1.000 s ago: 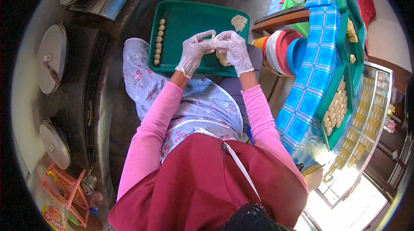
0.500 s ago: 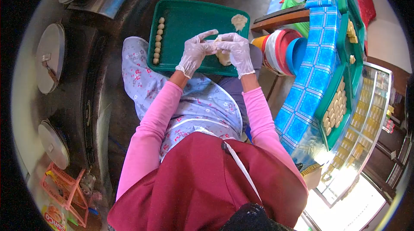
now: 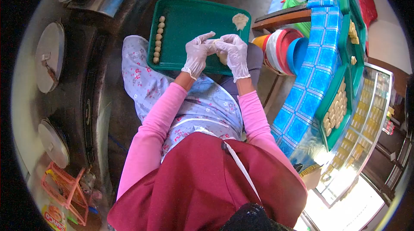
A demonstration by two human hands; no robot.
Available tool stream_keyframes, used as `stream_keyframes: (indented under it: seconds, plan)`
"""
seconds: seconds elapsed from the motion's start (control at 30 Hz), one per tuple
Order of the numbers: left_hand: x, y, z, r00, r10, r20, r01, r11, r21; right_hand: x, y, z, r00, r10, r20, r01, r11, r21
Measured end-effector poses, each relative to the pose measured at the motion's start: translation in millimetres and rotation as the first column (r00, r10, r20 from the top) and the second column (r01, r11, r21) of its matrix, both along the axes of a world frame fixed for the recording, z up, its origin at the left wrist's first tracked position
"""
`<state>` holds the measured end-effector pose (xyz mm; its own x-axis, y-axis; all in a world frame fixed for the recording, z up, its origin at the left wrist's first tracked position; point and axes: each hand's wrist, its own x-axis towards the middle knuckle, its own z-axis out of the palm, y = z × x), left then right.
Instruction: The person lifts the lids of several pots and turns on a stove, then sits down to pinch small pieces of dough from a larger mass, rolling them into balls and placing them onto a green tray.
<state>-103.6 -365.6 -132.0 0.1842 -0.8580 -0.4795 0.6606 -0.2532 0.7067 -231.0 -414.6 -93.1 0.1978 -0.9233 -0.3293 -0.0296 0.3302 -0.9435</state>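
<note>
My left hand (image 3: 198,54) and my right hand (image 3: 235,55), both in thin whitish gloves, meet over the near side of a green tray (image 3: 189,20). Their fingertips pinch together around a small piece of pale dough, mostly covered by the fingers. Partly hidden behind my right hand, a larger dough lump (image 3: 222,57) rests on the tray. Several small dough balls (image 3: 158,37) stand in a row along the tray's left side. A flattened, ragged patch of dough (image 3: 240,21) sticks near the far right corner.
The tray lies over my lap, on a flowered apron (image 3: 142,76). To the right stand stacked tubs with a blue basin (image 3: 297,54) and a table with a blue checked cloth (image 3: 304,88). Trays of shaped pieces (image 3: 335,110) sit there. Round lids (image 3: 51,58) line the left.
Both hands have drawn slightly closer together, and my right hand has shifted a little left, covering more of the dough lump. The row of balls stays the same.
</note>
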Motion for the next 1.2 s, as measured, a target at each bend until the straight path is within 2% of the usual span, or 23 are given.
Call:
stream_keyframes:
  seconds: [0.1, 0.2, 0.3, 0.33, 0.37, 0.43, 0.47, 0.53, 0.57, 0.6, 0.7, 0.73, 0.8, 0.83, 0.93, 1.03, 1.1, 1.17, 1.2]
  plan:
    - [-3.5, -0.2, 10.0, 0.970, 0.113, -0.214, -0.109, 0.994, 0.031, -1.2, -1.0, -10.3, 0.997, -0.003, -0.077, -0.013, 0.979, -0.201]
    - [3.4, -1.9, 7.8, 0.949, 0.086, -0.305, -0.044, 0.989, 0.142, -3.6, 1.6, -9.8, 0.949, 0.084, -0.303, -0.228, 0.848, -0.479]
    - [7.4, -1.9, -4.5, 0.920, 0.111, -0.376, -0.067, 0.989, 0.129, -7.3, 1.1, -2.3, 0.942, 0.178, -0.283, -0.320, 0.726, -0.609]
    - [8.5, -2.0, -7.7, 0.919, 0.102, -0.380, -0.066, 0.992, 0.106, -8.6, 3.9, 1.7, 0.973, 0.177, -0.149, -0.227, 0.858, -0.461]
    - [9.7, -2.5, -10.7, 0.919, 0.091, -0.383, -0.064, 0.995, 0.082, -11.1, 1.6, -1.5, 0.997, 0.075, 0.022, -0.064, 0.939, -0.337]
    - [10.3, -1.8, -9.9, 0.907, 0.083, -0.413, -0.072, 0.997, 0.042, -10.9, -2.9, -0.8, 0.932, -0.198, 0.303, 0.208, 0.978, 0.001]
    - [10.3, -1.2, -9.1, 0.894, 0.086, -0.441, -0.084, 0.996, 0.025, -13.5, -2.4, 0.8, 0.833, -0.264, 0.487, 0.271, 0.961, 0.058]
    - [9.7, -3.5, -4.7, 0.897, 0.074, -0.436, -0.084, 0.996, -0.004, -16.6, 0.9, -9.3, 0.982, -0.080, 0.174, 0.103, 0.987, -0.127]
    - [8.6, -2.9, -3.2, 0.913, 0.063, -0.402, -0.072, 0.997, -0.008, -17.5, 3.7, -15.6, 1.000, 0.003, -0.005, -0.004, 0.982, -0.191]
    - [5.6, 1.1, -1.9, 0.927, 0.051, -0.370, -0.057, 0.998, -0.005, -6.9, 11.3, 7.6, 0.995, -0.016, 0.094, 0.020, 0.999, -0.042]
    - [0.0, 5.1, 14.4, 0.994, 0.035, -0.101, -0.034, 0.999, 0.012, -0.6, 14.7, 0.1, 1.000, 0.025, 0.003, -0.025, 0.995, -0.101]
    - [-0.4, 6.3, 14.3, 0.996, 0.027, -0.082, -0.024, 0.999, 0.037, -0.4, 14.9, 3.3, 1.000, -0.008, -0.003, 0.008, 0.999, -0.036]
    - [-0.2, 5.5, 17.4, 0.999, 0.007, -0.044, -0.003, 0.997, 0.082, 0.3, 13.9, 1.0, 0.999, -0.032, -0.043, 0.031, 0.999, -0.023]
    - [-3.0, 6.1, 19.4, 0.993, 0.057, -0.099, -0.051, 0.997, 0.063, -0.6, 13.6, -0.9, 0.997, -0.045, -0.065, 0.044, 0.999, -0.018]
    - [-24.6, 7.7, 23.9, 0.951, 0.200, -0.237, -0.203, 0.979, 0.015, 3.9, 13.9, -21.9, 0.960, -0.184, -0.213, 0.088, 0.914, -0.396]
    - [-48.5, 12.4, 21.1, 0.928, 0.284, -0.243, -0.311, 0.947, -0.083, 7.9, 15.1, -35.3, 0.974, -0.156, -0.163, 0.061, 0.878, -0.475]
    - [-32.6, 15.3, 13.6, 0.916, 0.188, -0.356, -0.200, 0.980, 0.002, 5.8, 15.5, -36.4, 0.983, -0.122, -0.139, 0.040, 0.876, -0.481]
    - [-25.0, 16.2, 10.7, 0.929, 0.200, -0.311, -0.190, 0.980, 0.062, -0.6, 9.6, -35.1, 0.979, -0.088, -0.182, -0.013, 0.871, -0.490]
    - [-15.3, 18.7, 12.3, 0.988, 0.109, -0.110, -0.101, 0.992, 0.070, -1.8, 6.9, -33.1, 0.994, -0.069, -0.081, 0.043, 0.957, -0.287]
